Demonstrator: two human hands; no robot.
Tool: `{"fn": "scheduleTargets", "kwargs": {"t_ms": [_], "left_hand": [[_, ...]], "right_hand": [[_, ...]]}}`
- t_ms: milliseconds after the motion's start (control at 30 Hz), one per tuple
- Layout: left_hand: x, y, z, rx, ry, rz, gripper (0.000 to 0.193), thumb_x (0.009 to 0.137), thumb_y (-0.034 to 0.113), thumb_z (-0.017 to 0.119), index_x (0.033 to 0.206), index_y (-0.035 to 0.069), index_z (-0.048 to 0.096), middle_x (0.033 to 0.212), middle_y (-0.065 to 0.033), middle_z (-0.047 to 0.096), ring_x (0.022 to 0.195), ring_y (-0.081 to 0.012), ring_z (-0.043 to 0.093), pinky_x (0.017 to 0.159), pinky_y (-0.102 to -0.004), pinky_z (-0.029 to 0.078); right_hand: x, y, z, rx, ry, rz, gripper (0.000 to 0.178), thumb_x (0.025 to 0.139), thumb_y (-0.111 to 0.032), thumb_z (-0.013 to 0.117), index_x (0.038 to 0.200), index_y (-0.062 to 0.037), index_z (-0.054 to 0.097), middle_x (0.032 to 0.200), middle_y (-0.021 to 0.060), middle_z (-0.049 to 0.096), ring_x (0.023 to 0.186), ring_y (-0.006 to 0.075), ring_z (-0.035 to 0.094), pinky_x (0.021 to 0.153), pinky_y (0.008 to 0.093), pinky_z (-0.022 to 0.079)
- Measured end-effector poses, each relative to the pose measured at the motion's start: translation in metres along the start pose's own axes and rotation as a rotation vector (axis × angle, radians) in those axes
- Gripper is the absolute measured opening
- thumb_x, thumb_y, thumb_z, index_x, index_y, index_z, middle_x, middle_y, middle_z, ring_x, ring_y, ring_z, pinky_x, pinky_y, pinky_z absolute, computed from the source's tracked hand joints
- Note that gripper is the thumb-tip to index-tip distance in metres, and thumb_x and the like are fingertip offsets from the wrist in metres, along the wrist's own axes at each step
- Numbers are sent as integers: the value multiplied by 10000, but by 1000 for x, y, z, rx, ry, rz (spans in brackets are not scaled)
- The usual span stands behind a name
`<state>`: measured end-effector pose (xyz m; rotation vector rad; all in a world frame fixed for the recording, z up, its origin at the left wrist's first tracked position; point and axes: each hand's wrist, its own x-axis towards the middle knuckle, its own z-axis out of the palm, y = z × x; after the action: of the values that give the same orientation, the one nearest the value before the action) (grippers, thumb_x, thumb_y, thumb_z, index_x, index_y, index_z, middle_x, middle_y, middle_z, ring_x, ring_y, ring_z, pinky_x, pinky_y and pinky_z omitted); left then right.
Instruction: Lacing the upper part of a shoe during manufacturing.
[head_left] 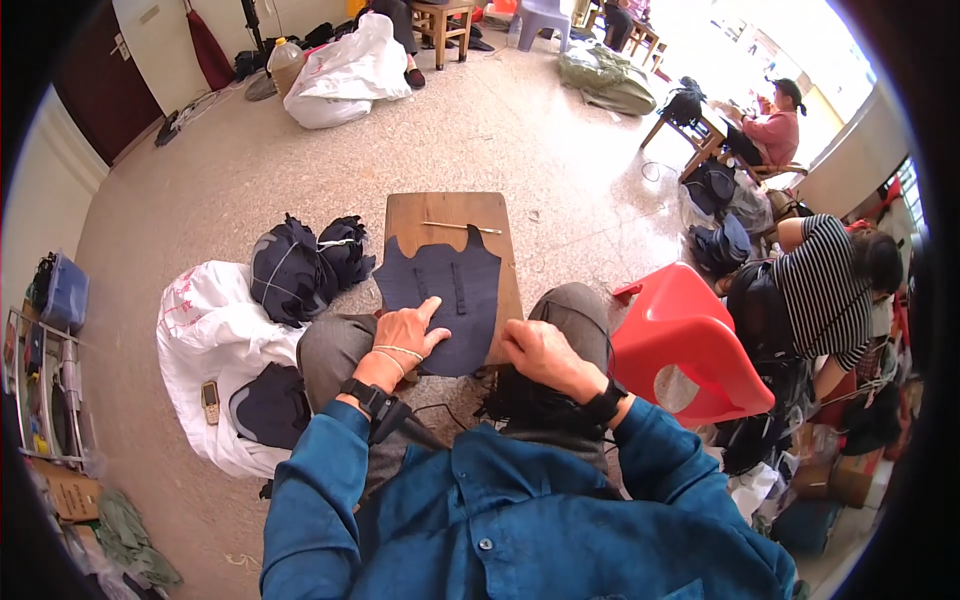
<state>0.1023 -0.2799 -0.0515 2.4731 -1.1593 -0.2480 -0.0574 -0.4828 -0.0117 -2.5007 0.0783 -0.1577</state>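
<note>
One dark panel (480, 300), lying flat on the wooden stool (405, 212), mid-action! Left hand (405, 335) pressing down on it, fingers apart, not clamped; right hand (545, 355) curled just beside its edge, impossible to tell if pinching anything. Press lightly, keep the panel smooth, keep both strips (459, 290) straight. Now to containers: white sack (215, 310) at left, phone (210, 402) and dark piece (270, 405) on top; farther off, bulging green sack (605, 80), contents hidden.
</note>
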Motion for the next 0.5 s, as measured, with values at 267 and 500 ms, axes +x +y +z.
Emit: {"fn": "scheduleTargets", "kwargs": {"t_ms": [267,500], "left_hand": [[-28,3,-35,-718,380,-25,83,940,88,677,911,14,651,755,7,610,682,-49,521,601,-247,446],[-76,7,-35,-675,366,-2,94,938,84,671,900,2,643,693,55,522,609,-26,424,528,-227,335]], "right_hand": [[-20,-142,-104,1181,-591,110,183,1004,-80,594,1142,25,655,995,68,702,966,136,681,860,268,557],[-52,-319,-118,1700,-1502,-736,422,1111,-315,379,1406,-21,446,1215,58,597,1094,116,545,953,287,476]]}}
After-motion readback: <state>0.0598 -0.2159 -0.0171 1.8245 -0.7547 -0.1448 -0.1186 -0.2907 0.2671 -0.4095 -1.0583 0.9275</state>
